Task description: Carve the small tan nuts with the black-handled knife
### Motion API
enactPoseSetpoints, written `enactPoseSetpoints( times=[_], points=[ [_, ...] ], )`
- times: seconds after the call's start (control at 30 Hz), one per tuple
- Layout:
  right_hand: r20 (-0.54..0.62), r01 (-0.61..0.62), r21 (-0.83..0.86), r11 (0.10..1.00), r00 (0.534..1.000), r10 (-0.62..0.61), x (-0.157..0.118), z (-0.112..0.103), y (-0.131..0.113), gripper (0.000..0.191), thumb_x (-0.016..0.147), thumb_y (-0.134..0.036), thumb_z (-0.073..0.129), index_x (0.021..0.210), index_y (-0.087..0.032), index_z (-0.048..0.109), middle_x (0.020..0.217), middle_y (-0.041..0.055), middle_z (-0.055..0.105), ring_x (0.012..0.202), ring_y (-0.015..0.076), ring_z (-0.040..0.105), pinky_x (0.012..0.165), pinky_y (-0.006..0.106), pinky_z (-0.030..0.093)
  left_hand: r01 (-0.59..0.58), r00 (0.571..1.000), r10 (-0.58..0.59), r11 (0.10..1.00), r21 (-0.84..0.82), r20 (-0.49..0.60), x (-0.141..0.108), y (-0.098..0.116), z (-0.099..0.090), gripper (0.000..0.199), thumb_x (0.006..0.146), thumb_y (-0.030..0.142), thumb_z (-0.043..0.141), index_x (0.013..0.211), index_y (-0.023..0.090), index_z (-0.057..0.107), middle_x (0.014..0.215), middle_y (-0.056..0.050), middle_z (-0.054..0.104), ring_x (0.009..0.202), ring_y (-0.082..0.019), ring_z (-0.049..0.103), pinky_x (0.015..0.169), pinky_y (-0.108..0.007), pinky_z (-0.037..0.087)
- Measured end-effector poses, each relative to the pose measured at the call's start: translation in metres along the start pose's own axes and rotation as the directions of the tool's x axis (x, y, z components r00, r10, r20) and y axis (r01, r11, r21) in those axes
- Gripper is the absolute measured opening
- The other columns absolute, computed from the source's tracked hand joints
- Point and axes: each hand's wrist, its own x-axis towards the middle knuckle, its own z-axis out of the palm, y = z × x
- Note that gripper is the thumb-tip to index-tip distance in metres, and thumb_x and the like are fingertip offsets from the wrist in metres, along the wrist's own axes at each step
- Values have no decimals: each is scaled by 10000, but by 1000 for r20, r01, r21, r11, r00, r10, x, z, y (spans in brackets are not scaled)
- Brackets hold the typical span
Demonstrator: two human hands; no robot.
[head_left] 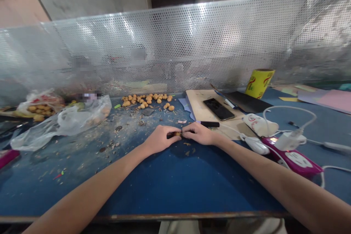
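Both forearms are closest to the camera, reaching in over my blue table. Left hand has thumb and index nearly closed, pinching one small tan fruit between the tips. Right hand has its fingertips bunched up at the fruit's right end; can't tell if they've actually got hold of it. So it's sitting right where my hands meet, just above the tabletop.

Containers: two plastic bags over left. Back bag has a bunch of tan fruits in it; front bag is crumpled, contents too hazy to call. Otherwise one phone, one power strip, one yellow cylinder, plus a loose pile, too bunched to count.
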Motion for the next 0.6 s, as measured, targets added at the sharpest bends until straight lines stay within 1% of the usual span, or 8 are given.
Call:
enactPoseSetpoints(
  times=[0.1, 0.2, 0.3, 0.4, 0.5, 0.6],
  points=[
    [30, 2, -8, 1000, 1000, -2, 0, -1, 3, 328, 913, -299, 448, 611, -174, 469, 573, -51, 385, 554, 94, 395, 568, 234, 310, 7, 1000, -8, 999, 42, 17, 0, 0, -1, 241, 893, 335, 569, 1076, 262, 708, 1022, -10, 729, 889, -195, 668, 845, -301, 495],
    [16, -11, -52, 999, 1000, 11, 1, 1, 2, 361, 931, -315, 434, 600, -175, 462, 559, -52, 372, 529, 91, 373, 545, 238, 292, 26, 999, -24, 995, 96, -26, 1, 0, 1, 247, 874, 370, 598, 1068, 258, 703, 978, -19, 733, 862, -199, 666, 829, -312, 488],
    [-11, -15, -106, 994, 1000, 14, 2, 3, -3, 391, 961, -327, 397, 614, -173, 494, 566, -34, 442, 523, 97, 395, 541, 247, 296, 16, 996, -7, 994, 106, -89, 1, 1, 3, 237, 864, 378, 619, 1027, 231, 708, 930, -30, 727, 836, -189, 656, 813, -303, 485],
    [8, -3, -113, 994, 1000, 4, 1, 2, -8, 377, 976, -330, 388, 664, -173, 527, 606, -11, 519, 557, 109, 456, 567, 244, 333, -16, 992, 26, 997, 82, -122, 0, 0, 5, 216, 868, 351, 621, 1000, 206, 712, 952, -44, 716, 844, -179, 649, 805, -286, 487],
    [32, -28, -106, 994, 999, 32, -2, -2, -10, 347, 991, -314, 362, 744, -177, 562, 658, -2, 565, 599, 115, 506, 604, 239, 369, -15, 990, 26, 996, 84, -135, -1, 0, 5, 214, 871, 327, 614, 1017, 205, 713, 950, -43, 717, 832, -173, 648, 794, -283, 492],
    [43, -40, -135, 990, 998, 46, -4, -5, -10, 307, 997, -308, 348, 829, -192, 577, 734, 2, 593, 653, 122, 536, 637, 241, 386, -6, 992, 16, 997, 72, -128, -2, -2, 4, 223, 886, 319, 585, 1029, 208, 714, 938, -40, 722, 811, -170, 652, 770, -279, 503]
  ],
)
